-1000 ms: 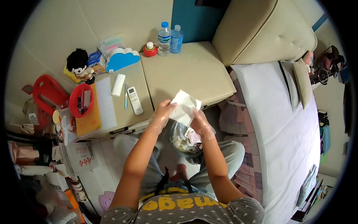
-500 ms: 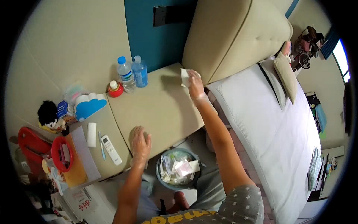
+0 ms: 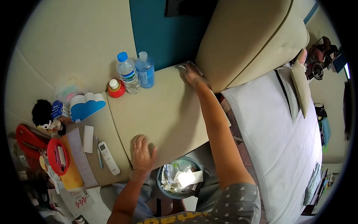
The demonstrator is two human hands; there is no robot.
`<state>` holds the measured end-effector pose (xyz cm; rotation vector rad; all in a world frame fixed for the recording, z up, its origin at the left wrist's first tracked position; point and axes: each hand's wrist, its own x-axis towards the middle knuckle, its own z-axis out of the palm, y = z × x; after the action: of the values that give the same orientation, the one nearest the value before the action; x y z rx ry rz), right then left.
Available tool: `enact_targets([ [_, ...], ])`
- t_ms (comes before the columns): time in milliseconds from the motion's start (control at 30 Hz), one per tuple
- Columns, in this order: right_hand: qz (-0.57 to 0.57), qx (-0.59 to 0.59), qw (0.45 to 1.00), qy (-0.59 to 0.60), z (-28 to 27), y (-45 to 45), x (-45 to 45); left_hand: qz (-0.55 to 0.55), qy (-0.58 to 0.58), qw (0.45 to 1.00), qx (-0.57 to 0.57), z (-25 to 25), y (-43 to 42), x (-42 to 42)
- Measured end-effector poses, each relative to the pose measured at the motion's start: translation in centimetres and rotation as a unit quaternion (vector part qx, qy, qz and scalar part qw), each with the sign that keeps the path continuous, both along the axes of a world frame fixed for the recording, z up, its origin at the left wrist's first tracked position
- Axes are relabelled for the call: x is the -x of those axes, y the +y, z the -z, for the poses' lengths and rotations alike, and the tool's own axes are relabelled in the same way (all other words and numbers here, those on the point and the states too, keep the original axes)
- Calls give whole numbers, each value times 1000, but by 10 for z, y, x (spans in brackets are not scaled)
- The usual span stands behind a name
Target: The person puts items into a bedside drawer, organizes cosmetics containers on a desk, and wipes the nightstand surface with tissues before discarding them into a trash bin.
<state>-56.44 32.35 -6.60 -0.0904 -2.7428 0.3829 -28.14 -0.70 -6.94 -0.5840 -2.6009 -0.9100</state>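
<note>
My right hand (image 3: 192, 74) is at the far right corner of the beige padded top (image 3: 156, 115), close to the base of the cream headboard (image 3: 244, 44). Its fingers press down on a white tissue (image 3: 182, 67), of which only an edge shows. My left hand (image 3: 144, 153) lies flat on the front of the top, fingers stretched and holding nothing. Both hands seem to wear thin clear gloves. Along the back edge stand a blue-capped water bottle (image 3: 128, 72), a blue-tinted bottle (image 3: 145, 71) and a red bottle with a white cap (image 3: 116, 89).
On the left lie a white remote control (image 3: 109, 158), a pen (image 3: 100, 158), a red basket (image 3: 58, 156) and a cloud-shaped box (image 3: 87, 108). A full waste bin (image 3: 164, 186) stands below the front edge. The bed (image 3: 272, 149) is to the right.
My right hand has moved with the tissue deeper into the far corner and down onto the top. My left hand stays flat in place. The view has shifted slightly.
</note>
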Motion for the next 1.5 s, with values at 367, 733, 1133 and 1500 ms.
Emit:
enact_targets([
  [367, -84, 3, 991, -101, 7, -35, -4, -5, 7, 1000, 7, 1, 1, 0],
  [733, -353, -133, 917, -128, 20, -106, -173, -15, -23, 999, 37, -2, 2, -4],
  [1133, -352, 258, 893, -107, -25, -73, -268, -14, -19, 999, 39, 4, 0, -3],
  [1500, -98, -80, 986, -105, 0, 19, -240, -14, 6, 999, 34, 6, -2, -4],
])
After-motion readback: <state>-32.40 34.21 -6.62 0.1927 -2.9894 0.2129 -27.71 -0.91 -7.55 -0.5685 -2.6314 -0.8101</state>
